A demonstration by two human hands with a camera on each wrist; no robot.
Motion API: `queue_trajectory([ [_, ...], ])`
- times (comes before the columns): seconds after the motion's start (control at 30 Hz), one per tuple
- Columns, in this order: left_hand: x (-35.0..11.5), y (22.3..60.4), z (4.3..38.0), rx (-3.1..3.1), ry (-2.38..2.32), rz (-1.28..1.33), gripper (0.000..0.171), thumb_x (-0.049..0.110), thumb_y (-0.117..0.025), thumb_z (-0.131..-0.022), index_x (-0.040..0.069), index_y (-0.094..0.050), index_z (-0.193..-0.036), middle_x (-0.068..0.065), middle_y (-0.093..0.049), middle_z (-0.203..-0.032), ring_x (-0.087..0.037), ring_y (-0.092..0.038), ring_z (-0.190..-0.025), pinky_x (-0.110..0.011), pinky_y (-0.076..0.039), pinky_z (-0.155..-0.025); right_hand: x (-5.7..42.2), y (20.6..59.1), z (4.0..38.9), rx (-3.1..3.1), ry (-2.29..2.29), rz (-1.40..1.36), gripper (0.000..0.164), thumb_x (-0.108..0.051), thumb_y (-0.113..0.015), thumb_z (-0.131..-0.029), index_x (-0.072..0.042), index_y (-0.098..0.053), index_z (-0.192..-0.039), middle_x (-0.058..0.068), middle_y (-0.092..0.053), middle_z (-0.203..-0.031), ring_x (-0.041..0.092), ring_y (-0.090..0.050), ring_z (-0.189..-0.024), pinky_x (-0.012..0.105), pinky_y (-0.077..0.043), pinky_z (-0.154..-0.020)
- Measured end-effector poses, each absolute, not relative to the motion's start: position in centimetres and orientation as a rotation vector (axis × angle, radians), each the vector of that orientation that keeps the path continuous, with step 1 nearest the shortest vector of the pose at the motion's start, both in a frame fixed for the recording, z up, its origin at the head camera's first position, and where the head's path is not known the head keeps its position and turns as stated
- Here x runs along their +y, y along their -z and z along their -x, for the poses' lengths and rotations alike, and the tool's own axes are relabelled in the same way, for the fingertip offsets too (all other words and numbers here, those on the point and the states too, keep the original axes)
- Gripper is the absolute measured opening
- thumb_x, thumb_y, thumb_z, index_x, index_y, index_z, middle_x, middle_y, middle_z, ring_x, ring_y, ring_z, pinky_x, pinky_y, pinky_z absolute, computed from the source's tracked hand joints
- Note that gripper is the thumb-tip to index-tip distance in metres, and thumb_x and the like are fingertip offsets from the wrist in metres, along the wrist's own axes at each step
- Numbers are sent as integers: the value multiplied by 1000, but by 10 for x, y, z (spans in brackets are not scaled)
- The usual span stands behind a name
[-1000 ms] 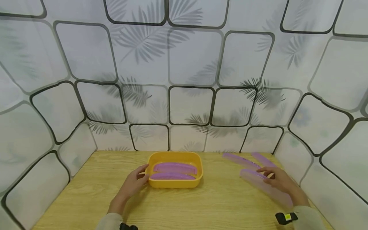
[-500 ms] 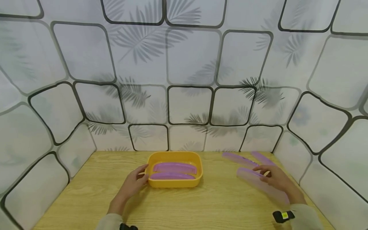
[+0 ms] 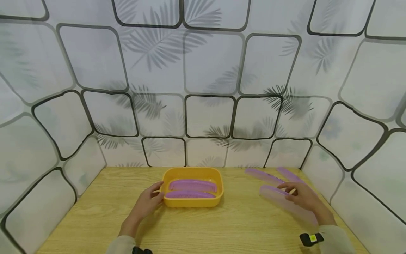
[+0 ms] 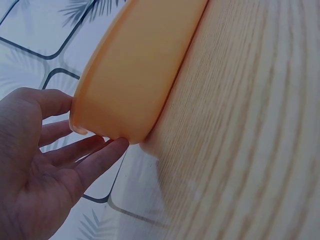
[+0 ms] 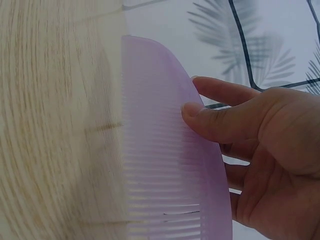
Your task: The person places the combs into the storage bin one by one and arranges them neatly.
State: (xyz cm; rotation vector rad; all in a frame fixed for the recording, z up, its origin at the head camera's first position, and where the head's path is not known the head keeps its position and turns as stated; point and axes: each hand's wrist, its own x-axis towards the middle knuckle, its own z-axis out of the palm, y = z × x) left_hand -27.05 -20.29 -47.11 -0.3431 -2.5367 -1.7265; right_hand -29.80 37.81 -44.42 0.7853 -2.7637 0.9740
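A yellow plastic basin (image 3: 191,203) stands on the table with two purple combs, one comb (image 3: 193,185) behind the other comb (image 3: 190,194). My left hand (image 3: 149,198) touches its left end; in the left wrist view the fairly straight fingers (image 4: 102,157) meet the rim and outer wall. At the right, my right hand (image 3: 302,195) pinches a translucent purple comb (image 5: 160,125) between thumb and forefinger near its upper edge, its teeth facing the tabletop. The comb's near end runs below the hand.
Two more purple combs lie at the back right: one comb (image 3: 261,174) left of the hand, another comb (image 3: 289,175) behind it. Patterned cloth walls (image 3: 209,151) enclose the wooden table (image 3: 203,229) at the back and both sides.
My right hand has shifted slightly left with the pinched comb. The left hand and the basin stay where they were.
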Motion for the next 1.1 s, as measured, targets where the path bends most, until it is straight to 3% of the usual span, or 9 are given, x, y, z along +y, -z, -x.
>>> queue_trajectory([
  [0.87, -204, 474, 274, -2530, 1688, 354, 53, 10, -59, -105, -9, -43, -151, -36, -52, -144, -44, -63, -124, -36, -63, -90, 352, 428, 305, -2715, -907, -876, 26, 4, -71, -92, 9, -70, -117, 14, -69, -92, 4, -61, -69, 23, -52, -57],
  [1.1, -203, 474, 273, -2544, 1662, 341, 50, 9, -58, -105, -9, -45, -150, -35, -53, -144, -43, -65, -122, -34, -63, -89, 342, 419, 308, -2786, -919, -836, 28, 0, -71, -94, 5, -70, -122, 16, -70, -98, 4, -61, -72, 22, -52, -60],
])
